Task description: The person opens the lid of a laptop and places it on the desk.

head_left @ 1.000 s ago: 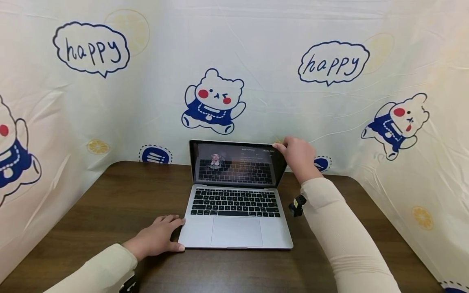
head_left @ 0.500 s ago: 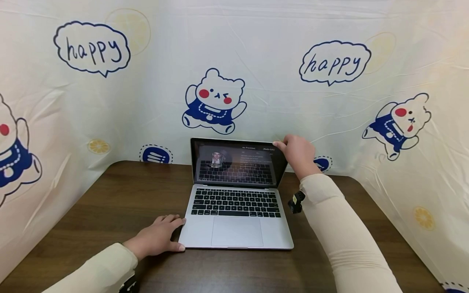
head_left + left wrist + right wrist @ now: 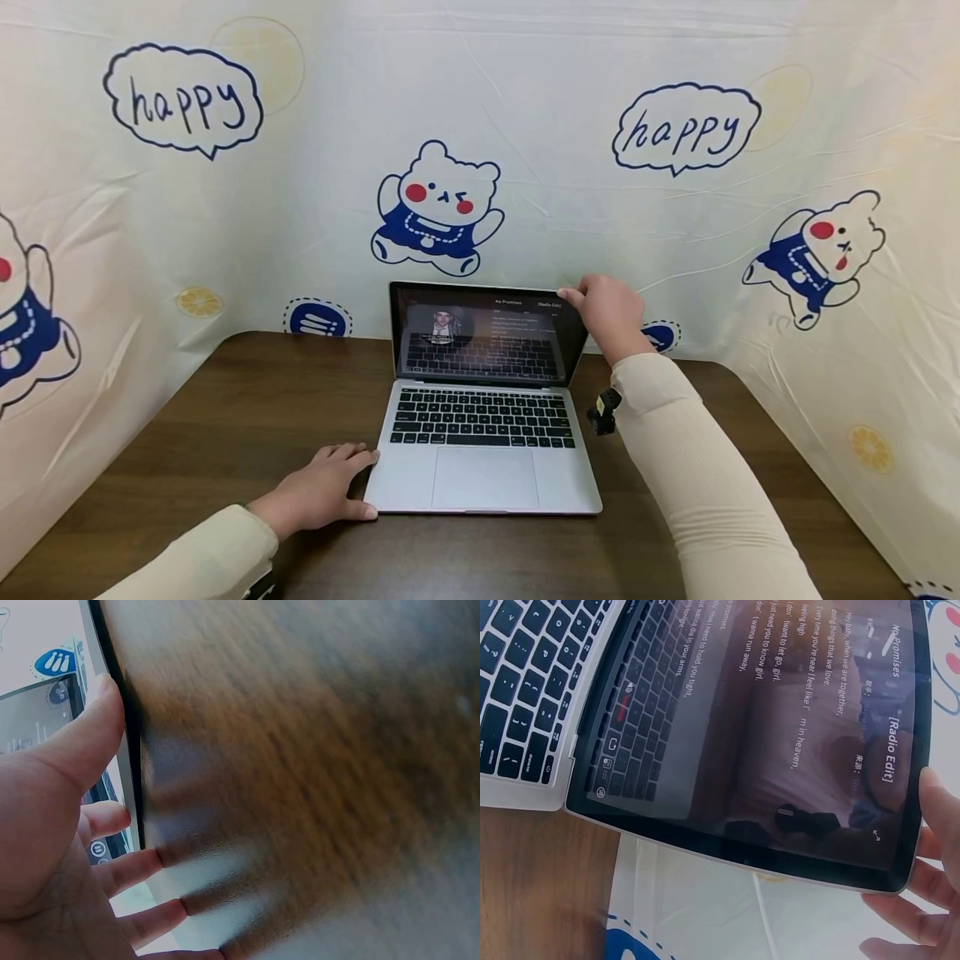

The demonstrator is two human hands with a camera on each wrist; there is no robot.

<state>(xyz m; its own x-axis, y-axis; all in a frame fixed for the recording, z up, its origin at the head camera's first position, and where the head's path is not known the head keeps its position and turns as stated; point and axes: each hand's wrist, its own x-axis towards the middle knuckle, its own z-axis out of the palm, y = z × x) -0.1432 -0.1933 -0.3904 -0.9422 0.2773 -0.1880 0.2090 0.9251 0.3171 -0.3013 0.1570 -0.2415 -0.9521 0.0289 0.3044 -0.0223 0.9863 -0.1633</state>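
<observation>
An opened silver laptop (image 3: 485, 479) sits on the brown table, its black keyboard facing me. Its screen (image 3: 465, 333) stands up, showing a song page with lyrics and a small picture. My right hand (image 3: 611, 317) pinches the screen's top right corner; in the right wrist view the thumb (image 3: 937, 799) is at the front edge and the other fingers are behind. My left hand (image 3: 318, 490) rests at the laptop's front left corner. In the left wrist view its thumb (image 3: 94, 739) lies against the laptop's edge, and its extended fingers reach down to the table.
The wooden table (image 3: 187, 467) extends on both sides of the laptop. A pale curtain (image 3: 555, 108) printed with bears and "happy" bubbles encloses the back and sides, close behind the screen. A small black wrist camera (image 3: 602, 411) hangs by the right sleeve.
The screen's top edge appears slightly higher, with the right hand shifting slightly up with it. My left hand keeps its place at the laptop's corner.
</observation>
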